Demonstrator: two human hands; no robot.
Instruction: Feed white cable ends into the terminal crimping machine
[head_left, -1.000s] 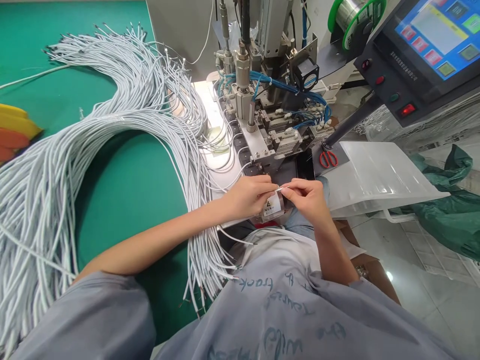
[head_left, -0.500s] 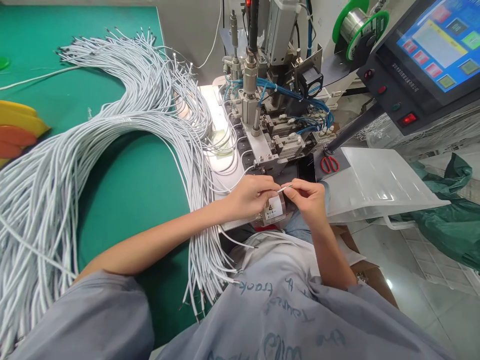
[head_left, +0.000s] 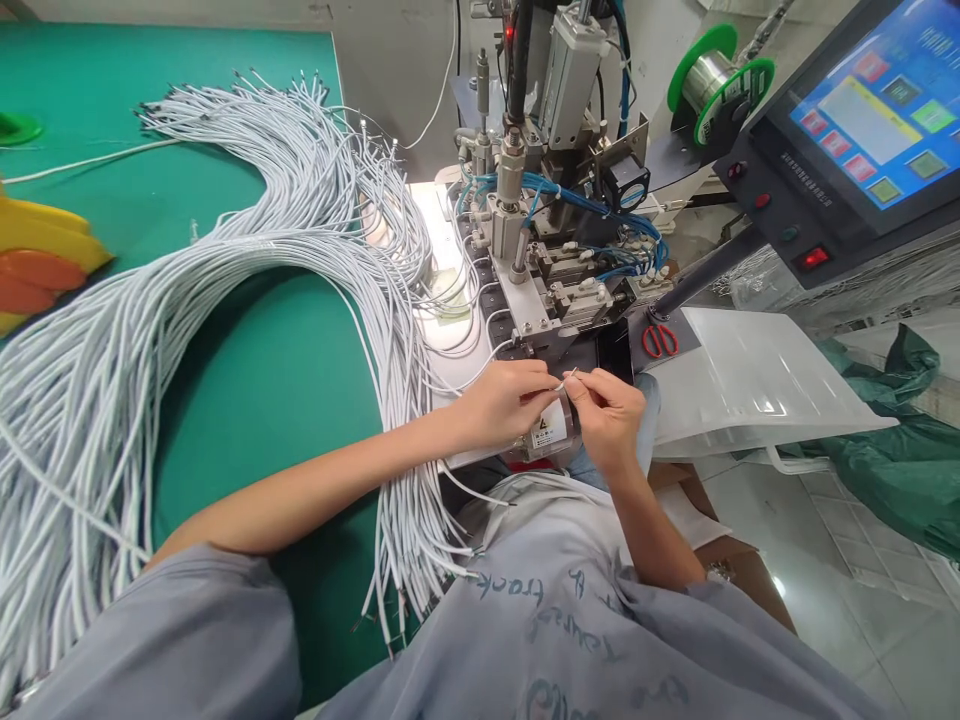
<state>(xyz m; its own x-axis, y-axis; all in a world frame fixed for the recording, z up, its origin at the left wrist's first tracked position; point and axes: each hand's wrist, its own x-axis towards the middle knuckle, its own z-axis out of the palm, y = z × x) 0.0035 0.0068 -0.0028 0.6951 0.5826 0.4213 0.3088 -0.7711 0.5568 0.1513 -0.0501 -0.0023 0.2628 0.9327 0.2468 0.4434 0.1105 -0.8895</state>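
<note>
My left hand (head_left: 504, 400) and my right hand (head_left: 609, 412) meet just in front of the soldering machine (head_left: 544, 250). Both pinch the end of one thin white cable (head_left: 564, 382) between thumb and fingers. The cable runs back to the left, toward a big bundle of white cables (head_left: 225, 260) lying on the green mat (head_left: 255, 400). Below my hands sits a small box with a warning label (head_left: 547, 430).
Red-handled scissors (head_left: 660, 340) lie on the machine's right side. A clear plastic tray (head_left: 750, 370) slopes off to the right. A touch screen panel (head_left: 862, 110) and a solder spool (head_left: 712, 75) stand at the upper right. Yellow and orange parts (head_left: 45, 265) rest at the left edge.
The view has shifted slightly; my hands stay together at the cable end, the right hand's fingers curling a bit closer around it.
</note>
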